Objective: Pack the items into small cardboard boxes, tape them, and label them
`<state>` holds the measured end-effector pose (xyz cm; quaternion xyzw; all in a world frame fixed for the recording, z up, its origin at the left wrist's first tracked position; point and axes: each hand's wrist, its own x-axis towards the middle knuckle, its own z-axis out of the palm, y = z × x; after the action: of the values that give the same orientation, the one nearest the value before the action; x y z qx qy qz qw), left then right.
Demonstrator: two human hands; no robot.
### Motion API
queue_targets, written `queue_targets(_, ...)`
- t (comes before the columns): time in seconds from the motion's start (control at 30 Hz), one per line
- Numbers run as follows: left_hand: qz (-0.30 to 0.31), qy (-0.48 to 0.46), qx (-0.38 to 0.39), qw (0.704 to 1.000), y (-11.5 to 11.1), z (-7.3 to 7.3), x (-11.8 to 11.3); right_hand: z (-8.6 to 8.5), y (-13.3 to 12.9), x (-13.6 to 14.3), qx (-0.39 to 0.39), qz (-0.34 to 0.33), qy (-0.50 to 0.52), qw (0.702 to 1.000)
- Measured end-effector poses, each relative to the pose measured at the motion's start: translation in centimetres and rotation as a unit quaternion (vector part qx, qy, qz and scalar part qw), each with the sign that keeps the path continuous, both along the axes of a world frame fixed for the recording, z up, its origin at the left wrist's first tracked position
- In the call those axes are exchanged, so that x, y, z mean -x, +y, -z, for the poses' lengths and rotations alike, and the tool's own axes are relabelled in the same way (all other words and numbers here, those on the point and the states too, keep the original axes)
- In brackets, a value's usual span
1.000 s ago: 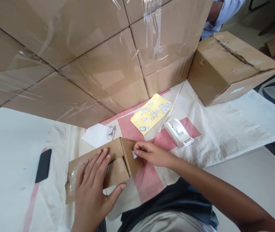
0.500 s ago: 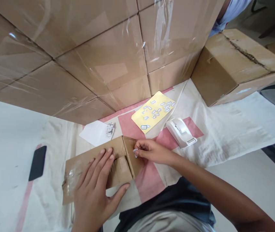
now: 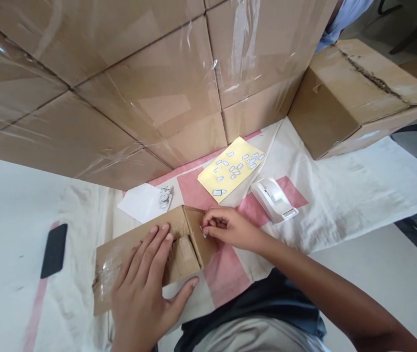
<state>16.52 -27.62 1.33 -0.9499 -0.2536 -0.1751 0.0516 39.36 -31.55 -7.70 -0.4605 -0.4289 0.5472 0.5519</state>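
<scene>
My left hand (image 3: 144,278) lies flat on a small cardboard box (image 3: 127,247), fingers stretched over its top and the thumb apart near its front edge. At the right end of that box, my right hand (image 3: 226,227) pinches a small white sticker (image 3: 204,233) between thumb and fingertips, mostly hidden by the fingers. The fingertips are close against the end panel; whether the sticker touches the cardboard I cannot tell. Beyond the right hand lies a yellow sheet (image 3: 212,178) bearing several small white stickers with dark outlines.
A white tape dispenser (image 3: 274,200) sits right of the yellow sheet. Behind the small box is white paper (image 3: 138,203) with a crumpled heap (image 3: 165,197). Taped cartons (image 3: 175,102) wall off the back; another carton (image 3: 340,107) stands right. A dark phone (image 3: 54,250) lies left.
The view has shifted slightly. My right fingers have closed further over the sticker, so less of it shows. My left hand stays flat on the box.
</scene>
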Motion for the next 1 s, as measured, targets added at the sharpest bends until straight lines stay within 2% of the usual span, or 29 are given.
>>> queue_targets(0.13,-0.001,-0.001,0.0,1.0,0.0,0.0,-0.3,-0.1,-0.8,-0.2,-0.067,0.048,-0.075,0.994)
queue_targets(0.27,-0.006,0.0,-0.002,1.0,-0.1,0.1,-0.4,0.2,-2.7,0.1,-0.098,0.033,-0.104,0.989)
queue_targets(0.5,-0.018,0.01,-0.01,1.0,-0.2,0.1,-0.2,-0.3,-6.3,2.0,-0.04,0.04,-0.105,0.993)
queue_targets(0.7,-0.017,0.012,-0.015,1.0,-0.2,0.1,0.0,-1.4,-5.4,2.3,-0.022,0.038,-0.077,0.996)
queue_targets(0.83,-0.013,0.02,-0.015,1.0,-0.3,0.3,0.3,-0.6,-5.3,2.7,-0.026,0.047,-0.098,0.994)
queue_targets(1.0,-0.003,-0.001,-0.022,1.0,-0.2,0.6,0.7,0.0,-5.4,2.4,-0.024,-0.009,-0.145,0.989)
